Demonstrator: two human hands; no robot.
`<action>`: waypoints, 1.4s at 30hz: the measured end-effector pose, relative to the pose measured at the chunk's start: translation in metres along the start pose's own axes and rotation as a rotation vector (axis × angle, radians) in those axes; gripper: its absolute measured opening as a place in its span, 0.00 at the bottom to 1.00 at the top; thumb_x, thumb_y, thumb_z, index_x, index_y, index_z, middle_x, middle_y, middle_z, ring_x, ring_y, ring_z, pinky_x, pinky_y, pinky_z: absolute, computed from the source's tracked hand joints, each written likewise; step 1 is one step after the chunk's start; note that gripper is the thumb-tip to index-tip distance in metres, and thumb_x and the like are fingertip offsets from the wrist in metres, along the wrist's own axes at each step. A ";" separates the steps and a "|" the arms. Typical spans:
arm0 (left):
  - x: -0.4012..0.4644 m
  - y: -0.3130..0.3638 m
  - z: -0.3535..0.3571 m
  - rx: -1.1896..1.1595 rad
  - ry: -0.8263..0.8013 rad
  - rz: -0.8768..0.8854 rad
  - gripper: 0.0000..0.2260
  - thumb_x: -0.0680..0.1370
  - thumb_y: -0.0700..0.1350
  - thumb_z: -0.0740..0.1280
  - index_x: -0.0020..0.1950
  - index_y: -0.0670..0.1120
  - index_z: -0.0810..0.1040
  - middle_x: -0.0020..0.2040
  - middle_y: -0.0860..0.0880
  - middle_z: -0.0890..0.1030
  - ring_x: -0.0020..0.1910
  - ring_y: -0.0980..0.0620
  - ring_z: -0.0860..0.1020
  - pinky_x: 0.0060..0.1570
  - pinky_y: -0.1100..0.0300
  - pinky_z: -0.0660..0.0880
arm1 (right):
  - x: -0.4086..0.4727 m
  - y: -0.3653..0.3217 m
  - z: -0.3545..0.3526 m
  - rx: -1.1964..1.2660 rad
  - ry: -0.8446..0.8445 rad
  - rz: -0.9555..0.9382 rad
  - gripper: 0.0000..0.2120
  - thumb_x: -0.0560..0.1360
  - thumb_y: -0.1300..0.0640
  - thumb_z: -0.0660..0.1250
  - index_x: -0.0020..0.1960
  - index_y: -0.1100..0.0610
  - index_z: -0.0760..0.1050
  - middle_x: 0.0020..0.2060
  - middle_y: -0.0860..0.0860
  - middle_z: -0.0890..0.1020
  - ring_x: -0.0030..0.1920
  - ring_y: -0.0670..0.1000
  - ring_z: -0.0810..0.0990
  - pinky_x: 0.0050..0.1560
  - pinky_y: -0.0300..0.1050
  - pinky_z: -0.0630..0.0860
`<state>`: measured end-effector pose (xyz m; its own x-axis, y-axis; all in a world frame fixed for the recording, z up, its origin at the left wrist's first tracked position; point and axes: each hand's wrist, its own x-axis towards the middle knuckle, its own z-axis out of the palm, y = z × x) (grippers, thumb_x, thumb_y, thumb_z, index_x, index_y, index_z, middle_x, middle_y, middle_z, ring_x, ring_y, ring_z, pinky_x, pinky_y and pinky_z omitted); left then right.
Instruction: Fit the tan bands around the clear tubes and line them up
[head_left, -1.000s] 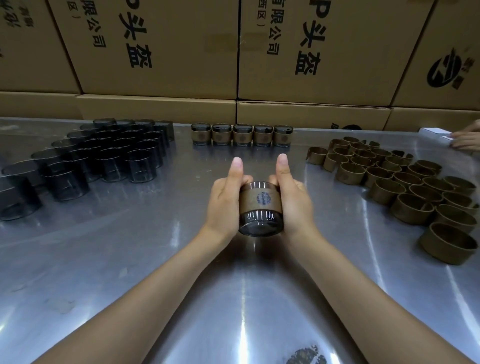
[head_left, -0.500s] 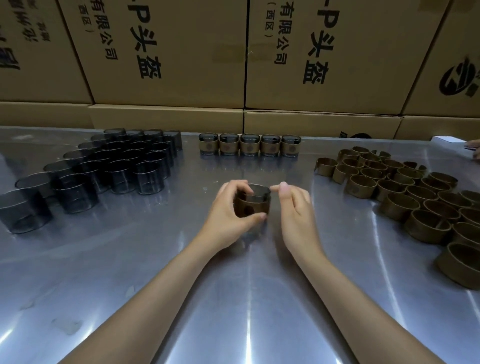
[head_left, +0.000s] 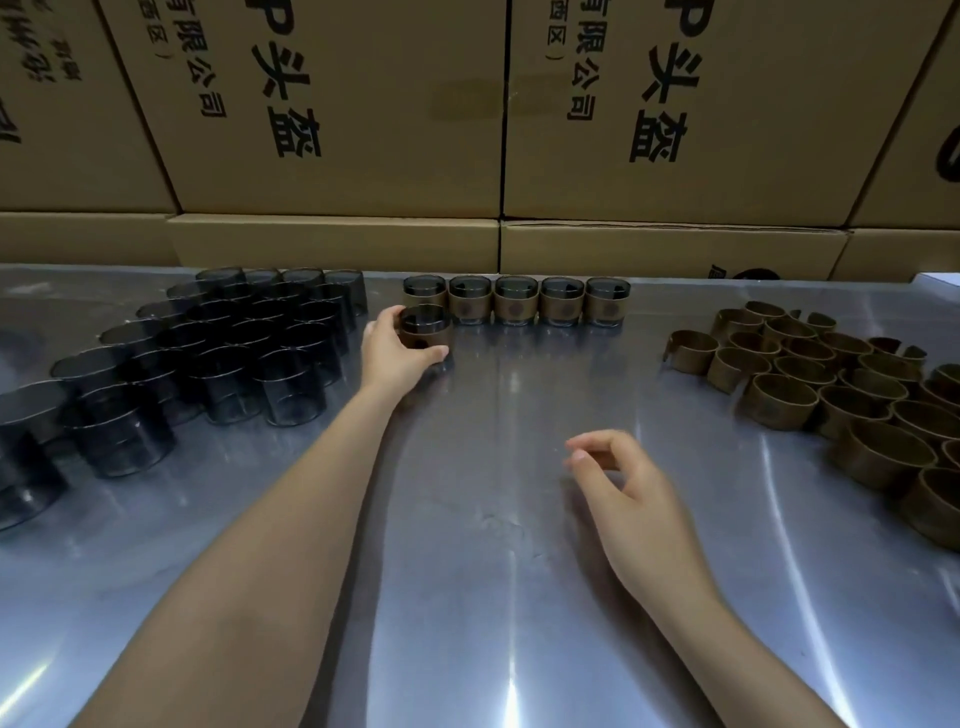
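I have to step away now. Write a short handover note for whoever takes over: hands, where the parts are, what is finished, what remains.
Left hand: gripping a banded tube, setting it down in front of the left end of the finished row.
Right hand: empty, loosely curled above the table.
Done: five banded tubes in a row at the back, by the cardboard boxes.
Left: release the sixth in line; many bare clear tubes wait on the left, loose tan bands on the right.

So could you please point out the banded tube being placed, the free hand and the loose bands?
Banded tube (head_left: 427, 332), head view, tan band.
Right hand (head_left: 626, 480), head view, palm.
Loose bands (head_left: 779, 400), head view, front wall.
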<state>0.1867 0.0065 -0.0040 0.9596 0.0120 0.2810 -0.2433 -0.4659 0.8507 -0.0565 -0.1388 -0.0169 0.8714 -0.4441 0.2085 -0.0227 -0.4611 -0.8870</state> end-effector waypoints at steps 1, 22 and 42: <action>0.007 -0.002 0.001 -0.011 0.010 -0.013 0.36 0.69 0.45 0.78 0.73 0.44 0.65 0.70 0.44 0.69 0.68 0.45 0.70 0.69 0.51 0.67 | 0.000 0.000 0.000 0.001 -0.003 0.004 0.05 0.78 0.50 0.61 0.47 0.42 0.75 0.49 0.43 0.79 0.46 0.31 0.74 0.42 0.33 0.68; 0.037 -0.007 0.006 -0.046 0.019 -0.043 0.40 0.69 0.44 0.78 0.75 0.43 0.60 0.73 0.45 0.67 0.71 0.46 0.67 0.68 0.54 0.66 | 0.001 -0.002 0.000 0.038 -0.009 0.007 0.06 0.76 0.54 0.63 0.44 0.43 0.75 0.41 0.42 0.82 0.43 0.37 0.78 0.40 0.33 0.70; -0.115 0.007 -0.060 0.436 0.422 0.083 0.23 0.76 0.42 0.67 0.70 0.41 0.67 0.69 0.43 0.68 0.71 0.42 0.63 0.70 0.49 0.61 | 0.003 -0.004 0.000 -0.022 -0.031 -0.038 0.10 0.78 0.59 0.61 0.44 0.46 0.74 0.40 0.46 0.82 0.44 0.46 0.80 0.43 0.42 0.74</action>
<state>0.0665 0.0552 -0.0035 0.7795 0.2684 0.5660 -0.1489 -0.7983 0.5836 -0.0538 -0.1376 -0.0126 0.8867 -0.4021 0.2282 -0.0001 -0.4938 -0.8696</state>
